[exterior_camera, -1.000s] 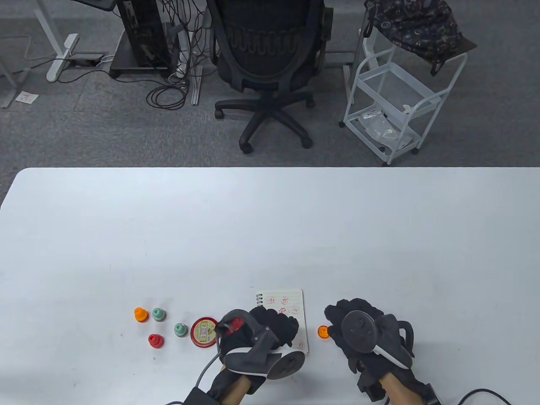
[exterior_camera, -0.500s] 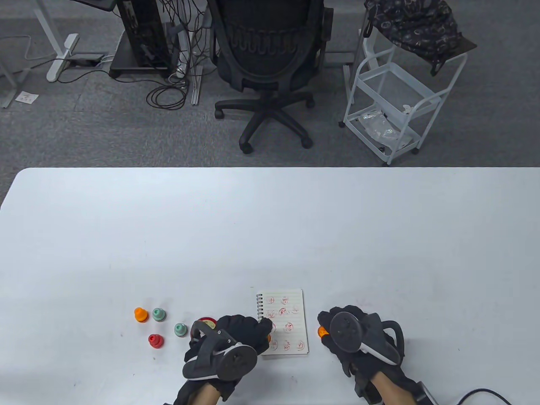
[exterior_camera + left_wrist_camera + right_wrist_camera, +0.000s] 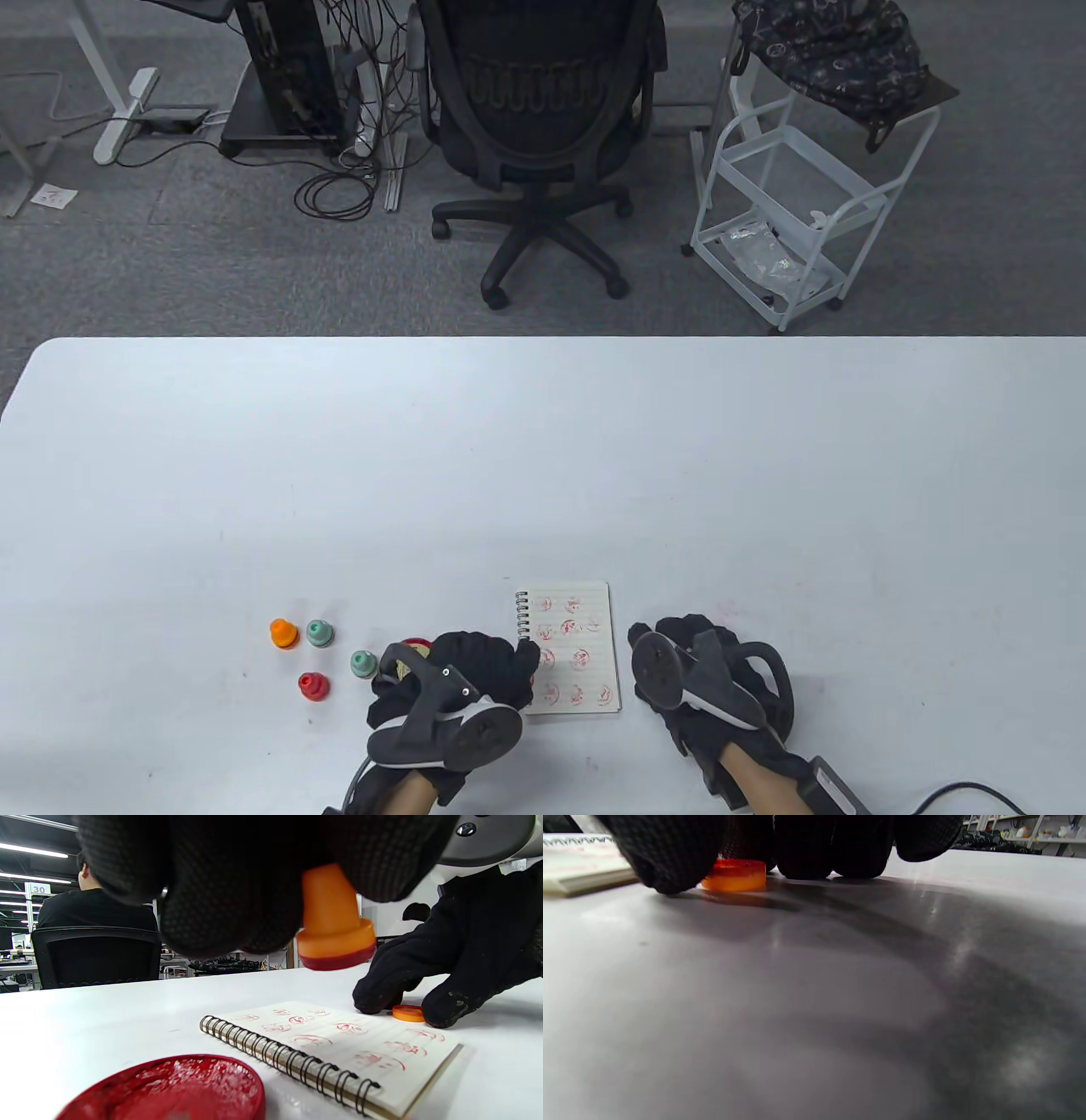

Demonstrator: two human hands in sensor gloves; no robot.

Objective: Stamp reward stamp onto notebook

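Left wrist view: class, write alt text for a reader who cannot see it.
A gloved left hand holds an orange stamp, red face down, above a spiral notebook covered in red prints. Nearby: an open red ink pad, and the right hand at an orange cap.

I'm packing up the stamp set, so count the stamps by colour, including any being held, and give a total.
Orange: 2, one standing on the table, one held in the left hand
Green: 2
Red: 1
Total: 5

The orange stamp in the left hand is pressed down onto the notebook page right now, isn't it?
Not quite: the left hand does hold the orange stamp, but the left wrist view shows it lifted clear above the notebook, not pressed onto the page.
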